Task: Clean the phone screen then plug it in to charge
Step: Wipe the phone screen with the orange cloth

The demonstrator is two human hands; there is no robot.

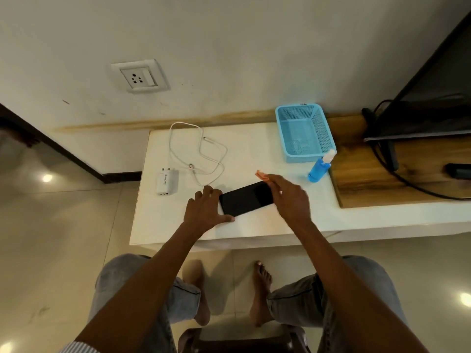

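A black phone (244,198) lies screen up on the white table (254,225). My left hand (205,208) holds its left end, fingers on the far edge and thumb on the near edge. Over the phone's right end, my right hand (290,197) grips an orange cloth (262,175), which sticks out past the fingers. A white charger adapter (166,182) lies at the table's left, with a white cable (201,154) coiled behind it. The blue spray bottle (319,166) lies tilted at the right. A white wall socket (139,76) is above the table.
A light blue mesh basket (304,132) stands at the table's back right. A wooden board (382,174) to the right carries a dark screen (433,98) and black cables. My knees and bare feet are below the table's front edge.
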